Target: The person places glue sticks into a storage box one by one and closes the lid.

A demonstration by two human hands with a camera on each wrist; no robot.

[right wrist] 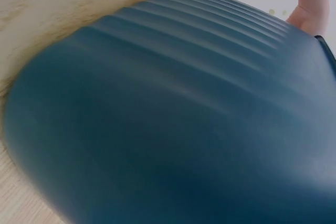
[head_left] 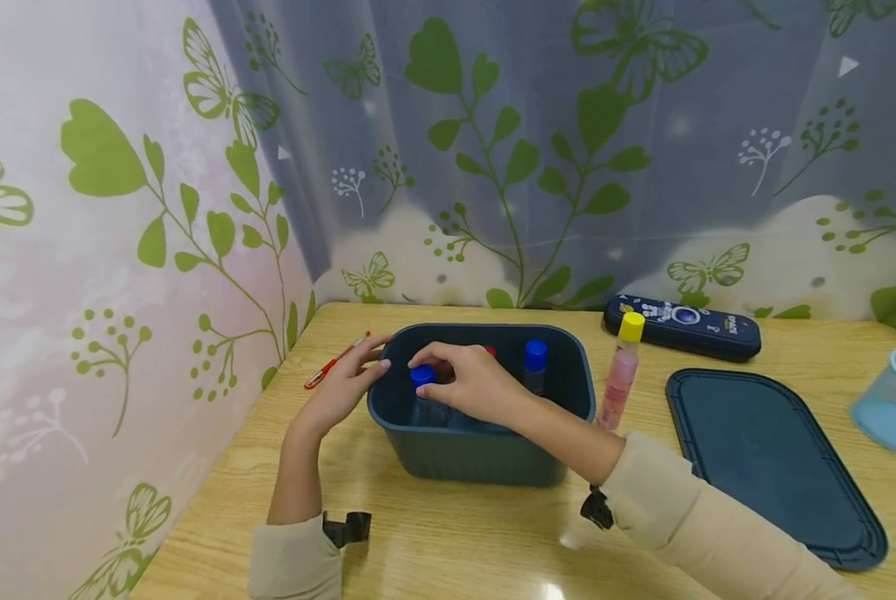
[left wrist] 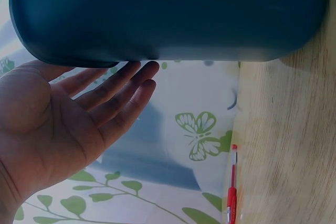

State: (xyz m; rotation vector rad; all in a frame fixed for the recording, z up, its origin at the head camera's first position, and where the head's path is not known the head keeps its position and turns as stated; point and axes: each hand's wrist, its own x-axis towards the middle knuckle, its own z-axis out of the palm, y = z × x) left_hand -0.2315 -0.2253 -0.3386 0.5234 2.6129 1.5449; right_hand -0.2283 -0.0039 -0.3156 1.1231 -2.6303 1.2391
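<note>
A dark teal bin (head_left: 485,458) stands on the table. Inside it, at the left end, is a clear bottle with a blue cap (head_left: 422,376); my right hand (head_left: 478,383) reaches over the front rim and pinches that cap between thumb and fingers. A second blue-capped bottle (head_left: 535,357) stands upright at the bin's right end. Something red (head_left: 490,351) shows partly behind my right hand. My left hand (head_left: 341,392) rests at the bin's left rim. In the left wrist view, its fingers (left wrist: 113,90) lie fairly straight along the bin's outer side. The right wrist view is filled by the bin's ribbed wall (right wrist: 157,108).
A red pen (head_left: 337,361) lies left of the bin. To the right stands a pink bottle with a yellow cap (head_left: 620,375). Behind it is a dark blue pencil case (head_left: 683,327). A teal lid (head_left: 770,458) lies flat at right, near a light blue mesh holder (head_left: 893,404).
</note>
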